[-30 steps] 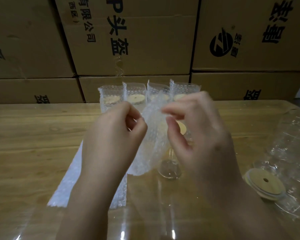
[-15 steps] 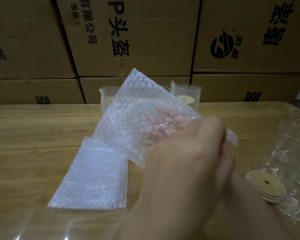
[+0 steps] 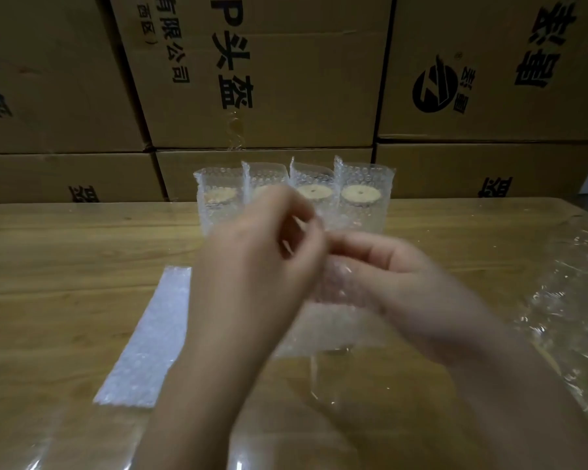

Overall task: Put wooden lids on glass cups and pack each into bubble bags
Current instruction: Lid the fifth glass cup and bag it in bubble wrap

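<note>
My left hand [image 3: 262, 266] and my right hand [image 3: 401, 293] meet over the middle of the table, and both pinch the top edge of a clear bubble bag [image 3: 330, 320] that hangs between them. My right thumb shows through the bag's film. Motion blur hides whether anything is inside the bag. At the back, several glass cups with wooden lids [image 3: 360, 195] stand upright in a row, each in its own bubble bag.
A stack of flat bubble bags [image 3: 150, 334] lies left of my hands on the wooden table [image 3: 65, 266]. Crinkled clear plastic packaging [image 3: 571, 307] sits at the right edge. Stacked cardboard boxes [image 3: 269, 79] wall off the back.
The bag was held up and spread in front of the packed cups half a second ago. It now hangs lower between both hands, and the row of packed cups is in view again.
</note>
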`<state>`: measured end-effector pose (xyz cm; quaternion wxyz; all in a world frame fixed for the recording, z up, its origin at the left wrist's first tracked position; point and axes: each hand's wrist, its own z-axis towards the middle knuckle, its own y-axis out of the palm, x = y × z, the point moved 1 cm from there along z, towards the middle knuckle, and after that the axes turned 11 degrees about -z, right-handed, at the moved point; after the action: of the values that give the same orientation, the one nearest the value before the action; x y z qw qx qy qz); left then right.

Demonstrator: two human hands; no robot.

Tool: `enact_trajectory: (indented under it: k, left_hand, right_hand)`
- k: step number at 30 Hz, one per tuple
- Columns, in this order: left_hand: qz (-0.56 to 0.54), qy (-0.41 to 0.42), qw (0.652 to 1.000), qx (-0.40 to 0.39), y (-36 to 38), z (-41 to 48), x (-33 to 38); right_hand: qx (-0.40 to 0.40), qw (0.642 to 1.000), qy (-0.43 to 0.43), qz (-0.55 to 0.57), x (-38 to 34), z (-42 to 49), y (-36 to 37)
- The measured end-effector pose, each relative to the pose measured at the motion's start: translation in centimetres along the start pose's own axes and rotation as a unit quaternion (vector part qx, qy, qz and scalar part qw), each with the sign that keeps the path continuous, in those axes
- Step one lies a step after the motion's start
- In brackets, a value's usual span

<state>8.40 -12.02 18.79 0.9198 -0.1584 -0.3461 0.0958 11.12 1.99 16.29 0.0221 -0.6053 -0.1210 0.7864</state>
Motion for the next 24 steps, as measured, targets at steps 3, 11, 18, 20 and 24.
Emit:
enact_trajectory:
  k: [3,11,18,20,24]
  left_hand:
    - [-0.044,-0.097,0.993,0.043,-1.4,0.9,-2.8]
    - [-0.071,-0.186,0.978,0.069,-2.2,1.2,-5.1]
    - [-0.053,-0.167,0.984,0.007,-2.3,1.1,-4.9]
    - [-0.03,-0.164,0.986,-0.01,-2.4,1.1,-4.8]
    - [-0.011,-0.19,0.982,-0.019,-2.6,1.1,-4.7]
  right_hand:
    - [0.139,0.986,-0.092,-0.003,-1.0,-0.3,-1.0]
    - [0.188,0.883,0.0,-0.429,2.7,1.1,-2.6]
    - [0.111,0.807,0.072,-0.575,4.7,1.8,-2.3]
    - [0.086,0.807,0.101,-0.575,5.0,1.8,-2.4]
    - [0.093,0.81,0.106,-0.57,4.9,1.7,-2.5]
